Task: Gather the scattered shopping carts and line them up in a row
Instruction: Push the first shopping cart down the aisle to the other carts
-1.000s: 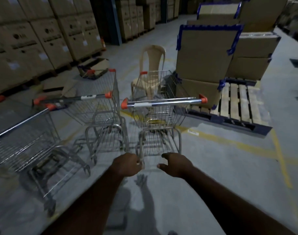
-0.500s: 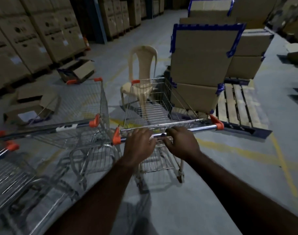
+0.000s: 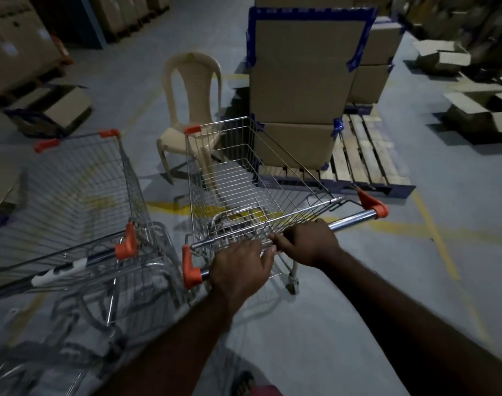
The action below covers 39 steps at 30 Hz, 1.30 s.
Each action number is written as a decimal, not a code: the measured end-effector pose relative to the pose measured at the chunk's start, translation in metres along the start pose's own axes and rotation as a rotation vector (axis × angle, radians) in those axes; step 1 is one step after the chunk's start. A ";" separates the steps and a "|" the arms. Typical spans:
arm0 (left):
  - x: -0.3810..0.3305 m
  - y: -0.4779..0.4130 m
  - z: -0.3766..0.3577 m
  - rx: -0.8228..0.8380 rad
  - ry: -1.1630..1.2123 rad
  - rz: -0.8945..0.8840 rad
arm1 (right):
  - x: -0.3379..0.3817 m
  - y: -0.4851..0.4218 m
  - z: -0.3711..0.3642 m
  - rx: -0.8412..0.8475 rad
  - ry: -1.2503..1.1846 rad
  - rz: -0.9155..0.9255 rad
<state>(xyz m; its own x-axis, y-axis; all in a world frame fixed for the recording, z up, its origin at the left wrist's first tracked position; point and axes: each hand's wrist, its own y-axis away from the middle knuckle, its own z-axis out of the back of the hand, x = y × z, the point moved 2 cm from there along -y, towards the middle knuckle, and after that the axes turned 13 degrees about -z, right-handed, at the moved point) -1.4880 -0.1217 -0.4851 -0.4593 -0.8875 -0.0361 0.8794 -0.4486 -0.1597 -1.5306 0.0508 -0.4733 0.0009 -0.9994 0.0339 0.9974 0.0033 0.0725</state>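
Head view: left hand [image 3: 239, 271], right hand [image 3: 309, 244]; each grip closed round chrome handle [image 3: 352, 220] of wire cart [image 3: 244, 181] (orange end-caps [image 3: 373, 205]).

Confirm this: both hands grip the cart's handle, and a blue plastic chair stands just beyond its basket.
Wrong colour: the head view shows the chair is beige, not blue. The left hand and right hand do grip the cart's handle.

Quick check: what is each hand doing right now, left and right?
Left hand: grips the cart handle, near its left end.
Right hand: grips the same handle, beside the left.
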 end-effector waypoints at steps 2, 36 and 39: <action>-0.001 0.000 -0.001 -0.015 -0.014 0.003 | 0.000 0.003 0.004 -0.012 -0.006 0.002; -0.060 0.089 0.015 -0.031 0.023 -0.315 | -0.045 0.185 -0.002 0.242 -0.097 -0.151; -0.067 0.075 0.018 0.031 0.038 -0.368 | -0.051 0.193 -0.001 0.247 -0.099 -0.208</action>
<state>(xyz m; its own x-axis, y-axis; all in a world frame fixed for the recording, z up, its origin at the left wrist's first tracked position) -1.3892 -0.0974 -0.4767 -0.7496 -0.6616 -0.0189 0.6573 -0.7408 -0.1385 -1.3379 0.1025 -0.4616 -0.2203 -0.9714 0.0886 0.9277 -0.1806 0.3269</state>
